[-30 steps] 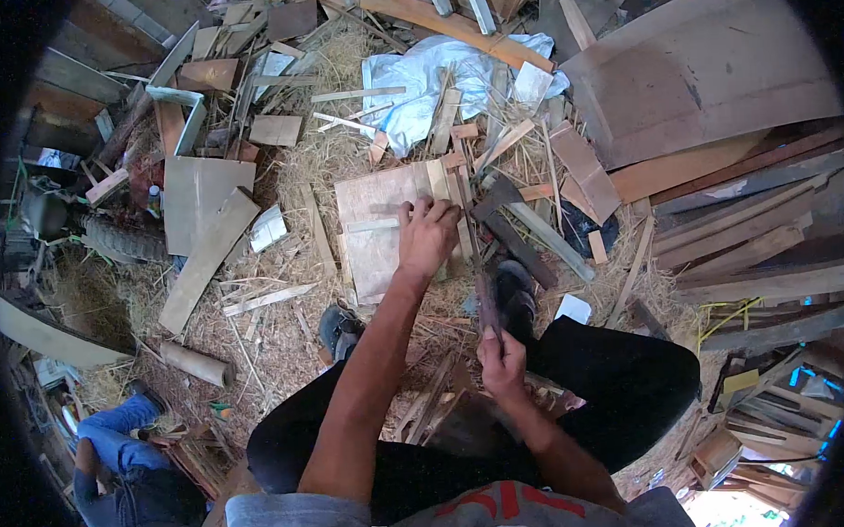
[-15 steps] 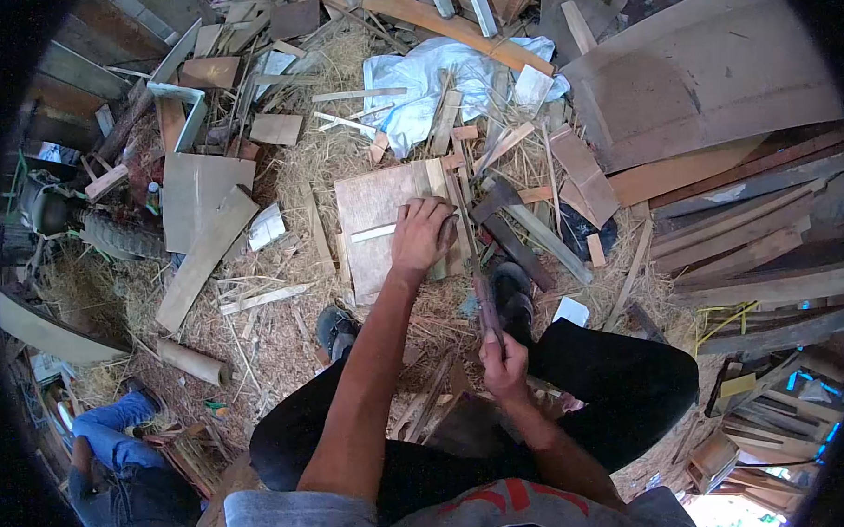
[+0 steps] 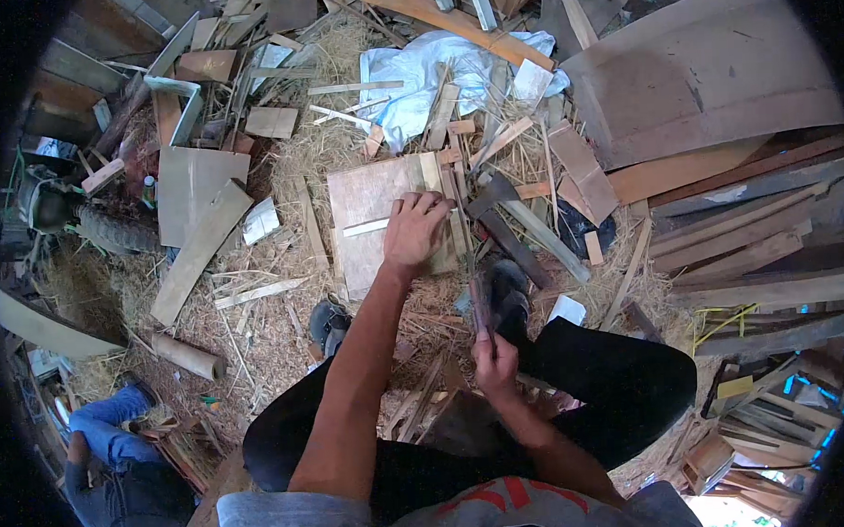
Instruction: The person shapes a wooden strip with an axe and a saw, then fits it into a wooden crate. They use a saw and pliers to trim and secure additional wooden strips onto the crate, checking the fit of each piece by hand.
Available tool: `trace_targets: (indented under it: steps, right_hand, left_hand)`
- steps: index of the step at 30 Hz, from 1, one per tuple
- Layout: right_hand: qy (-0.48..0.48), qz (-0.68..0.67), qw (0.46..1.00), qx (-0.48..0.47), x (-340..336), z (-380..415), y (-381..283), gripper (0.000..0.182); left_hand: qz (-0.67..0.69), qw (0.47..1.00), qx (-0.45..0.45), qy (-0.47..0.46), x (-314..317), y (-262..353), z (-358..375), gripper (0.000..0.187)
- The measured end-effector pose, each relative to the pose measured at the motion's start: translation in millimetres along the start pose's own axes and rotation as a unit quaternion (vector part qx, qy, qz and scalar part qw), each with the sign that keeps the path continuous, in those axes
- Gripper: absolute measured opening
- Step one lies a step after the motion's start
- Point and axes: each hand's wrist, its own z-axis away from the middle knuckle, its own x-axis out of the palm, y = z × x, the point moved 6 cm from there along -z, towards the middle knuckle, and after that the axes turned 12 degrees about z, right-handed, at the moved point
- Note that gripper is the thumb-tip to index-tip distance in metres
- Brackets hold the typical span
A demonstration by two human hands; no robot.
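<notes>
My left hand (image 3: 415,232) presses down on a flat plywood board (image 3: 368,186) with its fingers curled. A thin white wood strip (image 3: 365,227) lies across the board and runs under this hand, its gripped part hidden by the fingers. Closed around a handle, my right hand (image 3: 496,361) is low between my knees. From it a long, narrow bladed tool (image 3: 480,308) points away from me along the board's right edge. Just right of the tool a hammer-shaped piece with a dark head (image 3: 494,194) rests among the scraps.
Straw and wood scraps cover the ground around my shoes (image 3: 331,324). A white sack (image 3: 415,78) lies beyond the board. Large brown sheets (image 3: 713,77) and stacked planks (image 3: 747,243) stand to the right. Another person (image 3: 122,469) sits at lower left, near a tyre (image 3: 119,229).
The view has shifted slightly, with the board now a little further left. My right hand and the tool have moved slightly left, while my left hand stays on the board.
</notes>
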Motion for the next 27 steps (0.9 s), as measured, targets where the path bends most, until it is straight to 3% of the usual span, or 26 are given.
trace_targets:
  steps: [2, 5, 13, 16, 20, 22, 25, 27]
  right_hand:
    - [0.014, -0.002, 1.0, -0.012, 4.0, -2.0, 12.6, 0.042]
    - [0.029, -0.013, 0.999, 0.005, 14.8, -12.2, 24.7, 0.043]
    - [0.013, -0.01, 1.0, -0.003, 13.4, -2.4, 36.8, 0.049]
    - [0.022, -0.031, 0.999, -0.011, 21.1, -45.6, 20.8, 0.049]
    - [-0.018, -0.007, 1.0, 0.004, 8.5, -21.1, 26.6, 0.049]
    - [0.01, 0.005, 1.0, -0.017, 7.6, -20.0, 23.4, 0.05]
    - [0.009, 0.04, 0.999, -0.017, 13.3, -62.5, -17.9, 0.049]
    - [0.002, 0.018, 1.0, -0.02, 13.5, -50.8, -6.3, 0.049]
  left_hand:
    - [0.004, 1.0, 0.002, 0.006, 1.1, 0.4, -0.1, 0.045]
    - [-0.007, 1.0, -0.004, -0.013, -1.7, 4.0, 1.2, 0.046]
    - [0.033, 0.998, -0.01, 0.045, -0.7, 0.5, -1.4, 0.023]
    - [0.043, 0.998, -0.002, 0.051, -1.5, -1.3, -2.1, 0.019]
    - [0.069, 0.997, -0.009, 0.04, -0.3, -2.6, -1.4, 0.017]
    - [0.062, 0.997, 0.005, 0.047, 0.4, -2.5, -0.9, 0.018]
    - [0.052, 0.998, 0.0, 0.042, -2.5, 1.0, 0.1, 0.02]
    - [0.046, 0.998, 0.003, 0.036, -4.9, 1.0, -2.0, 0.021]
